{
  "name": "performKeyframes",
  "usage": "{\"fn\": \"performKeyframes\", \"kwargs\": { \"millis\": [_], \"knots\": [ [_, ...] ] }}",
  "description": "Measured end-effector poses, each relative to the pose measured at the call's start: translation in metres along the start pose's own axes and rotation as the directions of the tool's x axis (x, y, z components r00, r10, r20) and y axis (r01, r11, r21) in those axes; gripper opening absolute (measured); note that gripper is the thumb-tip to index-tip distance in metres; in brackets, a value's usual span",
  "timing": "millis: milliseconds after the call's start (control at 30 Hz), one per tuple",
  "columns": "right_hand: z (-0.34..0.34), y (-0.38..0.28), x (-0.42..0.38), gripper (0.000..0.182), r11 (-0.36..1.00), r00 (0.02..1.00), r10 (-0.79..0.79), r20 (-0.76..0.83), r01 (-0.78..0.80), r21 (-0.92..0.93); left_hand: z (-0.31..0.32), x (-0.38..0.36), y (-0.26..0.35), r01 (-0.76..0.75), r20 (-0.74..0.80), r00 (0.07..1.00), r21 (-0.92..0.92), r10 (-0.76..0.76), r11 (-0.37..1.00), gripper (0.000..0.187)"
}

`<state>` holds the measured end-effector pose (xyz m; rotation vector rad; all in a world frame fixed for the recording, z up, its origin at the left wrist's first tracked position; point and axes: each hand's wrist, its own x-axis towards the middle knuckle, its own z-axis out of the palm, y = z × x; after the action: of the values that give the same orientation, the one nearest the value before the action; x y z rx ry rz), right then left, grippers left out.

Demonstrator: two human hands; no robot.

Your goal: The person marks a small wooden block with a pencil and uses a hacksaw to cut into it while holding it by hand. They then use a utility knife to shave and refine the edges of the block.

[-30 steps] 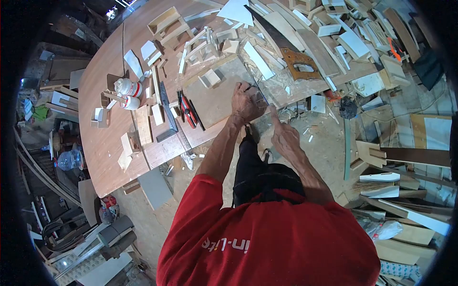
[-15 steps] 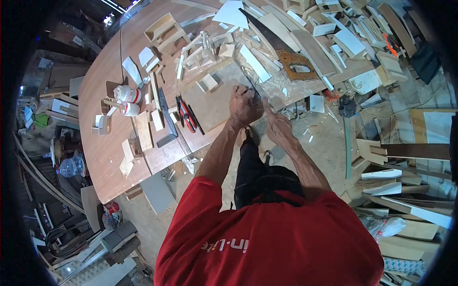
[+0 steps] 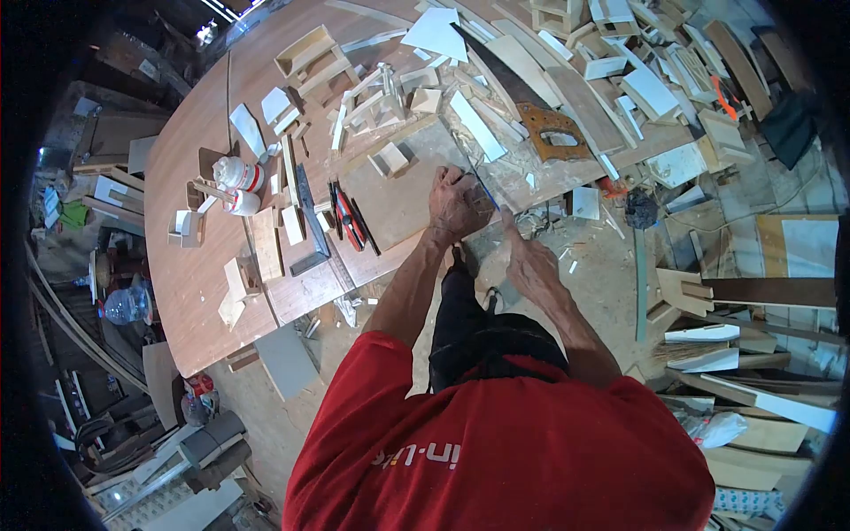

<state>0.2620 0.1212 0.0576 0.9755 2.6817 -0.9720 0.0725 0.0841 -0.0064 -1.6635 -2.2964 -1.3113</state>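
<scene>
My left hand (image 3: 459,203) is closed and pressed down at the edge of a flat board (image 3: 394,190) on the table; whatever its fingers grip is hidden beneath them. Right beside it runs a thin, dark blue, blade-like tool (image 3: 486,188), too narrow to identify. My right hand (image 3: 531,264) is closed on the near end of that tool, index finger stretched along it. A small wooden block piece (image 3: 388,160) rests on the board. Left of the board lie red-and-black pliers-like handles (image 3: 352,226) and dark pencil-like sticks (image 3: 336,211).
A handsaw (image 3: 551,131) with a wooden handle lies among offcuts at the right. Two white glue bottles (image 3: 239,174) and a metal square (image 3: 310,221) occupy the table's left. An open wooden box (image 3: 310,55) stands farther back. Wood scraps (image 3: 699,283) crowd the floor at right.
My right hand has drawn back toward my body and slightly right, and more of the thin tool shows. The left hand stays at the board's edge. The view has shifted slightly.
</scene>
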Motion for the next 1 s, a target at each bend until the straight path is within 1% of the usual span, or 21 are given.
{"fn": "performKeyframes", "kwargs": {
  "millis": [33,100,133,200,233,300,367,433,467,500,533,600,667,733,800,833,900,933,1000],
  "knots": [
    [0.005,0.002,0.004,0.081,1.0,1.0,0.0,0.008,0.0,0.0,0.0,-0.001,0.0,-0.02,-0.013,1.0,0.007,0.02,1.0,0.022],
    [0.017,0.009,0.025,0.08,0.986,0.972,-0.164,-0.166,0.165,-0.006,0.001,0.001,0.0,-0.052,-0.027,0.998,0.015,0.052,0.999,0.022],
    [0.024,0.012,0.03,0.08,0.986,0.972,-0.163,-0.17,0.165,-0.003,0.002,0.0,-0.002,-0.048,0.008,0.999,0.031,0.048,0.998,0.022],
    [0.033,0.017,0.038,0.081,0.978,0.947,-0.206,-0.247,0.204,-0.031,0.005,0.0,-0.008,-0.052,0.045,0.998,0.046,0.05,0.998,0.022],
    [0.027,0.014,0.026,0.081,0.979,0.948,-0.203,-0.245,0.202,-0.032,0.008,-0.002,-0.011,-0.049,0.023,0.999,0.044,0.048,0.998,0.022],
    [0.014,0.008,0.002,0.082,0.991,0.981,-0.113,-0.157,0.123,0.059,0.008,0.001,-0.011,-0.046,-0.01,0.999,0.041,0.046,0.998,0.021],
    [0.015,0.004,0.012,0.082,0.992,0.983,-0.113,-0.146,0.12,0.038,-0.002,0.002,0.003,-0.054,-0.037,0.998,0.014,0.054,0.998,0.02],
    [0.018,0.008,0.028,0.083,0.993,0.981,-0.11,-0.163,0.115,0.022,0.0,0.0,0.001,-0.045,-0.008,0.999,0.024,0.046,0.999,0.019],
    [0.027,0.013,0.037,0.082,0.989,0.968,-0.146,-0.202,0.147,-0.012,0.0,0.0,-0.003,-0.029,0.023,0.999,0.037,0.028,0.999,0.019],
    [0.034,0.016,0.04,0.082,0.984,0.955,-0.178,-0.238,0.172,-0.046,0.001,-0.001,-0.005,-0.036,0.029,0.999,0.036,0.035,0.999,0.019],
    [0.026,0.012,0.029,0.082,0.985,0.955,-0.175,-0.238,0.168,-0.047,0.003,-0.001,-0.006,-0.056,0.01,0.998,0.035,0.056,0.998,0.02],
    [0.008,0.005,0.004,0.081,0.996,0.991,-0.085,-0.101,0.084,-0.015,0.002,0.003,-0.005,-0.073,-0.022,0.997,0.037,0.074,0.997,0.021],
    [0.012,0.006,0.008,0.08,0.998,0.994,-0.068,-0.085,0.068,-0.005,0.0,0.001,0.003,-0.053,-0.045,0.997,0.033,0.055,0.998,0.022],
    [0.018,0.01,0.024,0.08,0.999,0.995,-0.049,-0.085,0.05,0.006,0.003,0.002,0.002,-0.048,-0.04,0.998,0.052,0.05,0.997,0.022],
    [0.025,0.005,0.042,0.08,0.989,0.969,-0.143,-0.201,0.133,-0.064,0.003,0.002,-0.002,-0.05,-0.031,0.998,0.081,0.053,0.995,0.022],
    [0.023,0.005,0.035,0.08,0.99,0.969,-0.14,-0.204,0.131,-0.061,0.003,0.002,-0.003,-0.054,-0.019,0.998,0.065,0.056,0.996,0.022],
    [0.015,0.006,0.013,0.08,0.995,0.985,-0.095,-0.144,0.096,0.002,0.004,0.003,-0.005,-0.052,-0.016,0.998,0.045,0.053,0.998,0.022],
    [0.015,0.008,0.012,0.08,0.995,0.985,-0.098,-0.14,0.098,-0.004,0.004,0.003,-0.005,-0.056,-0.018,0.998,0.041,0.057,0.998,0.022],
    [0.019,0.01,0.006,0.08,0.999,0.994,-0.047,-0.097,0.047,-0.011,0.004,-0.004,-0.003,-0.049,-0.009,0.999,0.034,0.049,0.998,0.022]
  ]
}}
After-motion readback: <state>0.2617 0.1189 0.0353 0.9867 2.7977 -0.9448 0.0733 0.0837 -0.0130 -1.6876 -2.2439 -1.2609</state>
